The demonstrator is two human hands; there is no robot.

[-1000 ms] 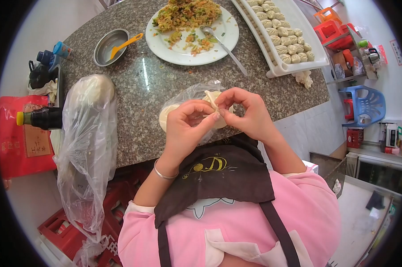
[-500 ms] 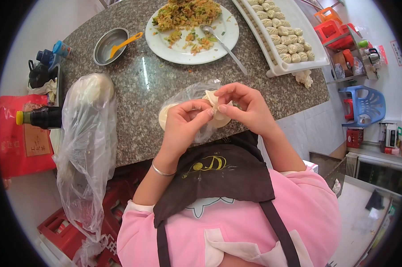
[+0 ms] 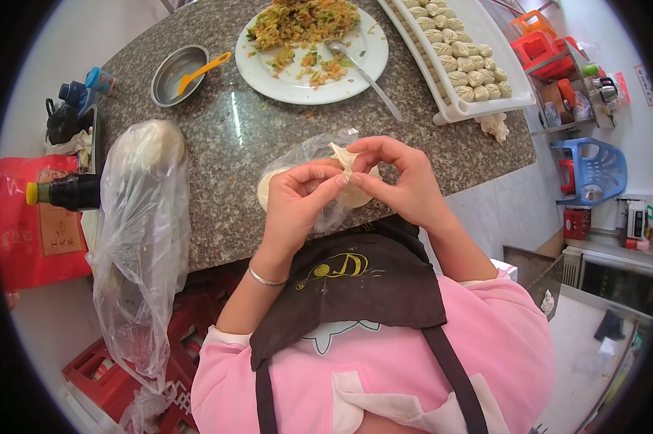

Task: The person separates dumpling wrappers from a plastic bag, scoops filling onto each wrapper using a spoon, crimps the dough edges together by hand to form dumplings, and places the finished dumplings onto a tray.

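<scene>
Between my two hands, near the counter's front edge, is a pale dumpling (image 3: 344, 156) with one pointed end sticking up. My left hand (image 3: 305, 195) pinches its lower left side with thumb and forefinger. On the right, my right hand (image 3: 399, 176) pinches its dough edge, the fingertips of both hands nearly touching. Behind and below the hands lie flat round dough wrappers (image 3: 264, 189) on a clear plastic bag (image 3: 308, 150), partly hidden by the hands. Any filling inside the dumpling is hidden.
A white plate (image 3: 269, 87) holds chopped filling and a metal spoon (image 3: 373, 85). Left of it is a metal bowl (image 3: 165, 76) with an orange utensil. Pleated dumplings fill a white tray (image 3: 485, 109) at the back right. Bagged dough (image 3: 149, 152) and a dark bottle (image 3: 77, 192) are at left.
The fingers of my right hand have shifted slightly along the dumpling's edge, and its pointed top now stands out more. My left hand moved slightly left and stays pinched on the dough.
</scene>
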